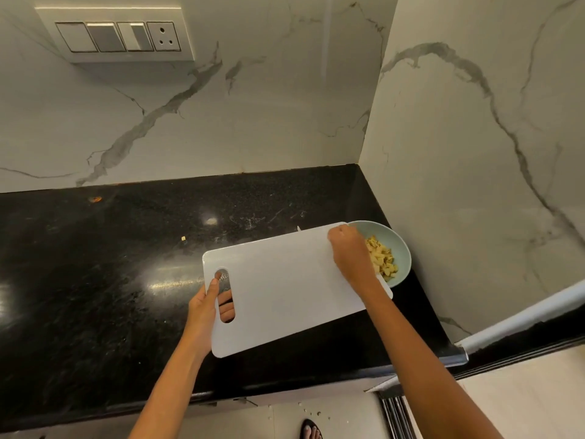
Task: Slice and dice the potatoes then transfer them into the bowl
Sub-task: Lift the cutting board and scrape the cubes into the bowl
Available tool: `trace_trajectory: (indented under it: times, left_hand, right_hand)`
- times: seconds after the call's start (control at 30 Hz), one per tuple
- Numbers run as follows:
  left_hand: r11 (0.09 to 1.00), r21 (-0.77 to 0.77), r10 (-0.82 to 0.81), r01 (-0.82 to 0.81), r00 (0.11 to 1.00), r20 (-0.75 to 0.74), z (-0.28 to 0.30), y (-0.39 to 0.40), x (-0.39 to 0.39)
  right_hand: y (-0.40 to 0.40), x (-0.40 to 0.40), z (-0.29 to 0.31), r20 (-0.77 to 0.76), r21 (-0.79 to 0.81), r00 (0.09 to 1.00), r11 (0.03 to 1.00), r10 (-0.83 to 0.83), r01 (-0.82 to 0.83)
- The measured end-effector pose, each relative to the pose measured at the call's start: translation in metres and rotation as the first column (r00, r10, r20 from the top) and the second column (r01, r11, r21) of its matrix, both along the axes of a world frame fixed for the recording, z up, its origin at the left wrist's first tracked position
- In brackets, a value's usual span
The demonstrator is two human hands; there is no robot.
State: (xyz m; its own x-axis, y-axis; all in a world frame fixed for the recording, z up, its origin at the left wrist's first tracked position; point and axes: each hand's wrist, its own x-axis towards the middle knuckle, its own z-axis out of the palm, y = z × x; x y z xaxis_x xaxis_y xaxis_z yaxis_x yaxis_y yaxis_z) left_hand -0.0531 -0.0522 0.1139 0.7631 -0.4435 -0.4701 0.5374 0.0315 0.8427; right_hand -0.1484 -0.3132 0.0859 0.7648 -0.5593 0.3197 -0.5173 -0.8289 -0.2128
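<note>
Left hand (205, 307) grips board (285, 289) by handle slot; right hand (349, 253) clenched at board's far edge, grasp unclear. Potato dice (381, 256) in bowl (403, 248) under that edge. Risk: board nudges bowl, dice spill.

left hand (207, 307) curled round handle end of cutting board (285, 286), thumb on top, fingers showing through handle slot. right hand (351, 253) at board's far edge, fingers curled downward, knuckles up. both forearms bare, extended forward.

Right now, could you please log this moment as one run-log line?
left hand: holds board by handle slot | right hand: at board's far edge over bowl | diced potato: in bowl
</note>
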Motion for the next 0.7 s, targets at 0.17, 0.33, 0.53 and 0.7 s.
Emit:
trace_trajectory:
  times: [0.17,0.33,0.53,0.7]
  left_hand:
    - [1.0,0.001,-0.01,0.01,1.0,-0.01,-0.001,0.001,0.001]
    - [1.0,0.009,-0.021,0.021,1.0,-0.007,-0.004,0.001,0.003]
    - [0.999,0.034,-0.038,0.037,0.999,0.006,-0.009,0.002,0.007]
    - [0.999,0.028,-0.043,0.043,0.999,0.009,-0.007,0.003,0.006]
  right_hand:
    - [0.005,-0.018,-0.006,0.02,0.02,0.987,0.987,0.159,-0.16]
    - [-0.039,-0.043,-0.009,0.073,0.06,0.996,0.997,-0.058,0.053]
    - [-0.033,-0.056,0.003,0.23,0.141,0.968,0.988,-0.098,0.066]
    - [-0.028,-0.053,-0.008,0.156,0.232,0.986,0.973,-0.056,0.019]
